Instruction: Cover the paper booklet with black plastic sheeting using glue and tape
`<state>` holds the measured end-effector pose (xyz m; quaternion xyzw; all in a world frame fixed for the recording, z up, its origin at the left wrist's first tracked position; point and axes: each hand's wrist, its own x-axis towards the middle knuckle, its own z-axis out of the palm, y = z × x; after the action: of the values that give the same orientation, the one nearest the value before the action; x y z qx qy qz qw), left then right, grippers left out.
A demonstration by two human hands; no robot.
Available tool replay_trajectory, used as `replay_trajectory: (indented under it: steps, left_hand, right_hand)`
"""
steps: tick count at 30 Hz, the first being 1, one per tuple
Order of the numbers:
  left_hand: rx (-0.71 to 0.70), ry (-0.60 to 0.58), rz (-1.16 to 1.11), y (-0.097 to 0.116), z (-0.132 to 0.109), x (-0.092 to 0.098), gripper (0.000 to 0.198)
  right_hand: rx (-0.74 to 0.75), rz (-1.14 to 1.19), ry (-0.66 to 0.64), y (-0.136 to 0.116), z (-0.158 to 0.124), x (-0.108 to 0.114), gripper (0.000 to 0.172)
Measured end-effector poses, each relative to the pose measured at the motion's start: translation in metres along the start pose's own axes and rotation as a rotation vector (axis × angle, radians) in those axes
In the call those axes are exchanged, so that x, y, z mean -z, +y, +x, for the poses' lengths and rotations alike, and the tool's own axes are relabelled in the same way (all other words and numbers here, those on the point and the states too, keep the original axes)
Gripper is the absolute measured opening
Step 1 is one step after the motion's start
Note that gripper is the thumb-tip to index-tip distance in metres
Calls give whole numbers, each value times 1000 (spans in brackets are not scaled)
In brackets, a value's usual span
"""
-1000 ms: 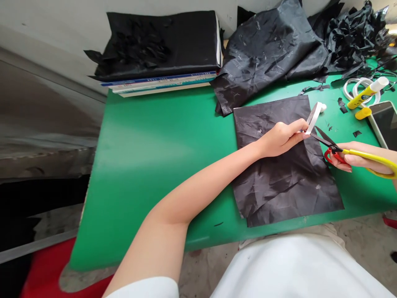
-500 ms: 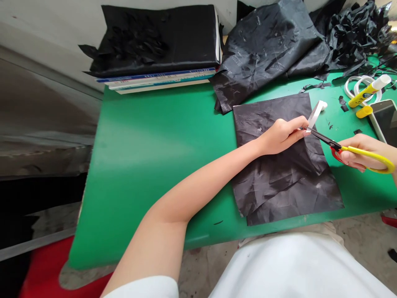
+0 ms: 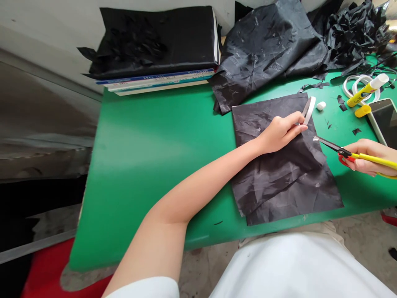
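Between the thumb and fingers of my left hand [image 3: 285, 129] is a narrow white roll of tape [image 3: 309, 111], standing on edge. That hand is over a creased black plastic sheet [image 3: 288, 178] near the table's front edge. My right hand [image 3: 369, 155], at the right edge, grips scissors [image 3: 344, 154] with yellow and red handles. The blades point left over the sheet's right side. A small white piece of tape [image 3: 315, 138] clings to their tip, apart from the roll. Beyond the sheet lies a small white cap-like piece [image 3: 321, 106].
Black-wrapped books [image 3: 167, 41] are stacked at the back of the green table [image 3: 149, 157]. Beside them are a crumpled black plastic bag [image 3: 266, 45] and a heap of black strips [image 3: 356, 37]. A yellow glue stick [image 3: 367, 91], white tape rings [image 3: 347, 87] and a phone [image 3: 386, 118] lie at right.
The scissors have drawn back to the right from my left hand, now with a bit of tape at the tip. The tape roll in my left hand has turned and shifted slightly left.
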<state>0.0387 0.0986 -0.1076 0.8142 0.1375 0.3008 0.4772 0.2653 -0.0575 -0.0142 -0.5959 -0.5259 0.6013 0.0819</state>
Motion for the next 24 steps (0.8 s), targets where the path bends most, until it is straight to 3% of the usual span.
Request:
replay_trajectory:
  steps: [5,9,13,17,24]
  left_hand:
    - [128,141,-139,-2,2,-1,30]
    - [107,139,-189,0,1,-3,31]
    - [87,234,-224,-2,0,-4,27]
    - [1,149,-195,-2,1,0,21]
    - [-8,47,-296,0,2,7,36]
  right_hand:
    - [-1,-44,153,10,-2,0,62]
    - [27,-72,261,19,8,-4,57]
    - [58,-64,342,14,21,-12,57]
    - [57,-68,364,1,28,-17,60]
    - [80,-130,398,-6,30,-20,60]
